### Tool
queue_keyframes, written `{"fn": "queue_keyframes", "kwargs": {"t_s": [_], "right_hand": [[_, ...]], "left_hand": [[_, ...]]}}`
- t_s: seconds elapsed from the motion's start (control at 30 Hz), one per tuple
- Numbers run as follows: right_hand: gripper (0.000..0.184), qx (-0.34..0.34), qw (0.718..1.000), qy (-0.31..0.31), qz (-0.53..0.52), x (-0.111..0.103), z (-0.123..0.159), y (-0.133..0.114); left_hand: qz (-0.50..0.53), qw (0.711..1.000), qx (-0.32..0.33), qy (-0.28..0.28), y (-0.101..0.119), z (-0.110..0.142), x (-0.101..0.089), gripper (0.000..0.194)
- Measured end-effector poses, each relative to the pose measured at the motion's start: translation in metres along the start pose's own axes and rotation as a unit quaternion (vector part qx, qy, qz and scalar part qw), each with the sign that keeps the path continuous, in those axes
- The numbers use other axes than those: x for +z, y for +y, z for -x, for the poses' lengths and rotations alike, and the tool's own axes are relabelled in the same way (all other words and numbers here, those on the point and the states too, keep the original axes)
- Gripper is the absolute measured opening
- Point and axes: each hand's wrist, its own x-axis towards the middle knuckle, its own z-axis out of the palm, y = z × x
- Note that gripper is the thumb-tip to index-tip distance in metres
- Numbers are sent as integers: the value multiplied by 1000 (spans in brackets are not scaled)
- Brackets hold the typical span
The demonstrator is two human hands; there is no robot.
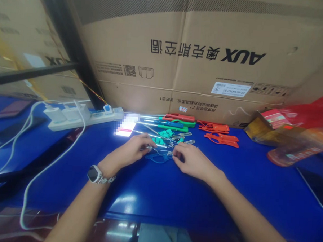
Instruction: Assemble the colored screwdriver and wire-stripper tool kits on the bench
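Observation:
My left hand (pixel 137 148), with a watch (pixel 94 174) on its wrist, is closed in a pinch on one end of a thin pale wire (pixel 161 152). A small shiny bit shows at its fingertips, too small to name. My right hand (pixel 190 159) pinches the wire's other side. Under the wire lies a translucent blue plastic handle shell (pixel 159 158) on the blue table. Just beyond my fingers are small teal plastic parts (pixel 166 133) and clear pieces with wires (pixel 186 134). Behind them, long-nosed lighters (pixel 177 124) with metal tubes lie side by side.
Red-orange handle shells (pixel 221 139) lie to the right. A lit phone (pixel 126 126) and a white power strip (pixel 96 117) with plugs and cables are on the left. At right stand an open box (pixel 258 129) and an orange package (pixel 292 151). A large cardboard carton (pixel 202 72) closes off the back.

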Motion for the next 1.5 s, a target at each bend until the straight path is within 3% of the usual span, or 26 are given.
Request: {"fn": "queue_keyframes", "kwargs": {"t_s": [0.13, 0.23, 0.37, 0.43, 0.83, 1.0, 1.3, 1.5], "right_hand": [[10, -39, 996, 77, 8, 2, -4, -12], [12, -70, 994, 84, -3, 8, -15, -23], [7, -67, 996, 55, -19, 13, -31, -28], [6, -61, 997, 44, -35, 15, -36, -26], [7, -56, 988, 84, -118, 28, -36, -19], [5, -48, 981, 92, -164, 31, -32, -17], [4, -113, 982, 115, -95, 27, -31, -15], [6, -113, 981, 127, -91, 27, -31, -15]], "left_hand": [[20, 1000, -2, -4, 1, -2, 1, 15], [50, 999, -2, -1, 2, -1, 4, 15], [104, 994, -23, 23, 1, 0, 7, 50], [106, 994, -21, 23, 2, 0, 7, 56], [59, 997, 5, 49, 0, 0, 4, 19], [61, 998, -23, 13, 0, 2, -3, 3], [71, 997, -31, 11, 8, 2, -5, 6], [60, 998, 3, 16, 8, 2, -5, 9]]}}
